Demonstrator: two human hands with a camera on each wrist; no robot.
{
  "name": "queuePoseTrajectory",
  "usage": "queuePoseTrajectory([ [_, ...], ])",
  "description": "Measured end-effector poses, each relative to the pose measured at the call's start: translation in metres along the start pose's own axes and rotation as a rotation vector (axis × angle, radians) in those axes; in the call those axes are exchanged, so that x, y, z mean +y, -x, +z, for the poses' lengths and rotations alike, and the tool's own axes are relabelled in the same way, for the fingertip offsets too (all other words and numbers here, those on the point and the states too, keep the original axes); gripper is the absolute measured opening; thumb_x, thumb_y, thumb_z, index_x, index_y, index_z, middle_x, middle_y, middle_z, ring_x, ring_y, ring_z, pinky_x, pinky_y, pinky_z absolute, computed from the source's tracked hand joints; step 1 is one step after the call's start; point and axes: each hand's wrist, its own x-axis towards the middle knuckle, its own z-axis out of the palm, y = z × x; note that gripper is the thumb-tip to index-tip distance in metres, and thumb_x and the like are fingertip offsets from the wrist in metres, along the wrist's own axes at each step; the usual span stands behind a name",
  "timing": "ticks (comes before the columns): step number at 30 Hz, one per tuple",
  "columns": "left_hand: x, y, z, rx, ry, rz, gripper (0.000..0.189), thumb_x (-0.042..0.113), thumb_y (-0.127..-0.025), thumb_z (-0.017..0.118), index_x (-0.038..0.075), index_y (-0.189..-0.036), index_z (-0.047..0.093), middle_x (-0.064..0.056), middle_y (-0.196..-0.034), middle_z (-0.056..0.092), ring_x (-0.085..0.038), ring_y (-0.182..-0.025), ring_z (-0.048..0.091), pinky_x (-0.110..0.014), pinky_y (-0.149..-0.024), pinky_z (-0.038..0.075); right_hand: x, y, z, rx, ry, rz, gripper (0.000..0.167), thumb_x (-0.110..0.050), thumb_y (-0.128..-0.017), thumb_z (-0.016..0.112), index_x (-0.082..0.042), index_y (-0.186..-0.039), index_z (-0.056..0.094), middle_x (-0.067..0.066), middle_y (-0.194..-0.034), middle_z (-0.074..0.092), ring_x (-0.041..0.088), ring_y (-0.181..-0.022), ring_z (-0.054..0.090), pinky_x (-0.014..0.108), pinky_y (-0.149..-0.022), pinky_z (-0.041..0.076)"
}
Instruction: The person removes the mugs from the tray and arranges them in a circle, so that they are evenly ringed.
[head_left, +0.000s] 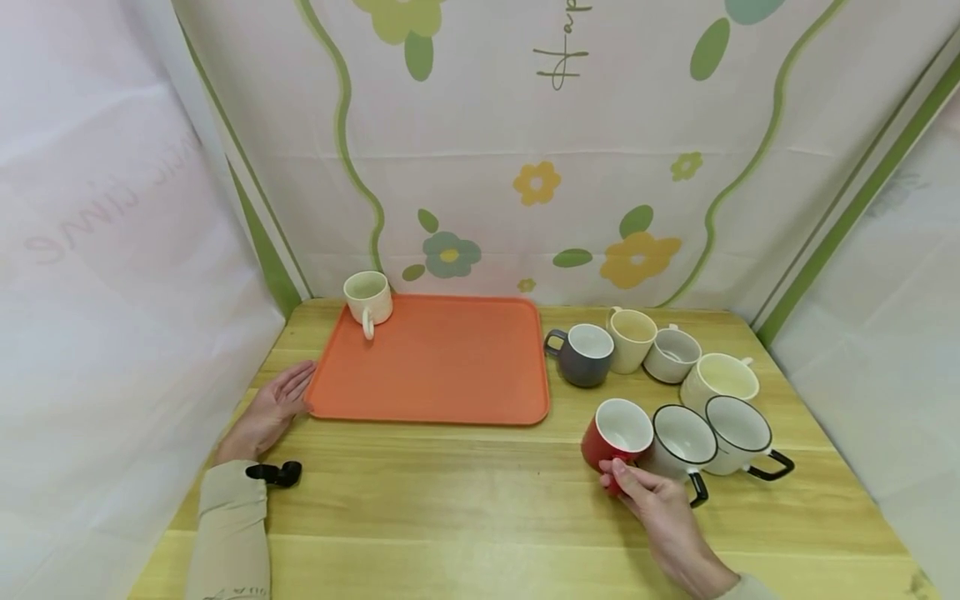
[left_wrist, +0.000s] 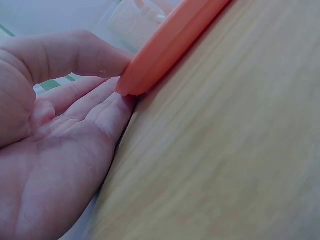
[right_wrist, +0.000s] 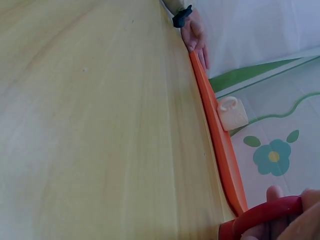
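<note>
On the right, my right hand [head_left: 660, 517] grips the handle of a red mug [head_left: 600, 440] with a white inside. The red handle [right_wrist: 270, 210] passes between the fingers in the right wrist view. My left hand [head_left: 273, 408] lies at the near left corner of an orange tray [head_left: 442, 367], its fingers straight along the side. In the left wrist view the thumb [left_wrist: 85, 55] touches the tray rim [left_wrist: 155, 60]. A cream mug [head_left: 375, 298] stands upright in the tray's far left corner, handle toward me.
Two white mugs with black rims, one nearer [head_left: 678, 446] and one farther right [head_left: 738, 437], stand beside the red mug. Behind them are a dark grey mug [head_left: 585, 360], a pale yellow mug [head_left: 630, 346], a small white mug [head_left: 672, 357] and a wide cream mug [head_left: 720, 383]. Patterned cloth surrounds the table.
</note>
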Motion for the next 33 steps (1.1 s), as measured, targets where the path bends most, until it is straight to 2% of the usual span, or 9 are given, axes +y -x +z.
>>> queuePoseTrajectory([
  [7,-0.003,-0.001,0.001,-0.003,0.015,0.016,0.09,-0.022,-0.097,0.052,-0.004,-0.168,-0.001,-0.024,-0.177,-0.005,0.001,-0.156,0.034,-0.014,-0.115,0.046,-0.002,0.001,0.002,0.018,0.013,0.012,0.044,-0.03,-0.105,0.067,0.004,-0.133,0.071,-0.007,-0.105,0.082,0.0,-0.098,0.074,0.017,-0.091,0.062],
  [14,-0.002,0.0,0.001,-0.01,0.024,0.017,0.09,-0.022,-0.098,0.051,-0.005,-0.167,-0.003,-0.025,-0.176,-0.007,-0.005,-0.16,0.026,-0.014,-0.114,0.047,-0.005,-0.002,-0.003,-0.03,0.131,0.011,0.047,-0.037,-0.104,0.068,0.001,-0.131,0.073,-0.002,-0.111,0.081,0.0,-0.102,0.071,0.015,-0.092,0.06],
  [17,0.0,0.001,0.0,-0.01,0.02,0.011,0.089,-0.021,-0.098,0.051,-0.004,-0.168,-0.003,-0.024,-0.176,-0.007,-0.008,-0.162,0.022,-0.014,-0.114,0.047,-0.012,-0.003,-0.008,-0.059,0.32,-0.031,0.043,-0.04,-0.101,0.072,-0.004,-0.124,0.078,0.0,-0.111,0.081,-0.001,-0.098,0.068,0.013,-0.088,0.057],
  [21,0.001,0.001,0.0,-0.005,0.011,0.0,0.09,-0.022,-0.098,0.05,-0.003,-0.168,-0.003,-0.022,-0.177,-0.007,-0.019,-0.166,0.009,-0.014,-0.114,0.048,-0.027,-0.002,-0.017,-0.184,0.614,-0.157,0.037,-0.037,-0.096,0.079,-0.008,-0.119,0.08,0.004,-0.117,0.08,0.006,-0.102,0.071,0.016,-0.083,0.057],
  [23,0.002,0.001,0.0,-0.003,0.007,-0.005,0.091,-0.022,-0.097,0.05,-0.003,-0.168,-0.004,-0.023,-0.177,-0.008,-0.026,-0.166,0.001,-0.014,-0.114,0.048,-0.037,-0.001,-0.023,-0.283,0.728,-0.243,0.036,-0.034,-0.096,0.078,-0.006,-0.119,0.079,0.006,-0.115,0.08,0.01,-0.102,0.074,0.017,-0.082,0.059],
  [25,0.002,0.001,0.0,-0.001,0.006,-0.009,0.092,-0.022,-0.097,0.051,-0.002,-0.168,-0.004,-0.023,-0.177,-0.008,-0.029,-0.166,-0.003,-0.014,-0.114,0.048,-0.05,0.0,-0.027,-0.358,0.845,-0.318,0.029,-0.035,-0.096,0.077,-0.01,-0.11,0.08,-0.001,-0.104,0.08,0.006,-0.093,0.073,0.017,-0.075,0.058],
  [28,0.001,0.0,0.0,-0.005,0.008,-0.01,0.092,-0.022,-0.097,0.052,-0.002,-0.168,-0.004,-0.024,-0.177,-0.009,-0.03,-0.166,-0.004,-0.014,-0.114,0.047,-0.07,0.005,-0.027,-0.417,1.015,-0.436,0.02,-0.039,-0.096,0.077,-0.02,-0.09,0.08,-0.014,-0.079,0.072,-0.002,-0.071,0.059,0.017,-0.06,0.049],
  [30,0.0,0.0,0.0,-0.001,0.006,-0.012,0.092,-0.022,-0.097,0.052,-0.002,-0.168,-0.004,-0.024,-0.177,-0.008,-0.029,-0.166,-0.002,-0.014,-0.114,0.047,-0.084,0.009,-0.021,-0.41,1.114,-0.501,0.026,-0.04,-0.095,0.078,-0.028,-0.072,0.075,-0.02,-0.063,0.061,-0.003,-0.06,0.047,0.018,-0.053,0.041],
  [33,-0.001,-0.001,0.001,0.001,0.008,-0.01,0.092,-0.022,-0.097,0.051,-0.003,-0.168,-0.003,-0.024,-0.176,-0.008,-0.027,-0.166,0.001,-0.014,-0.114,0.047,-0.104,0.015,-0.002,-0.374,1.221,-0.591,0.04,-0.039,-0.094,0.079,-0.032,-0.057,0.064,-0.022,-0.051,0.047,-0.002,-0.052,0.039,0.018,-0.048,0.034],
])
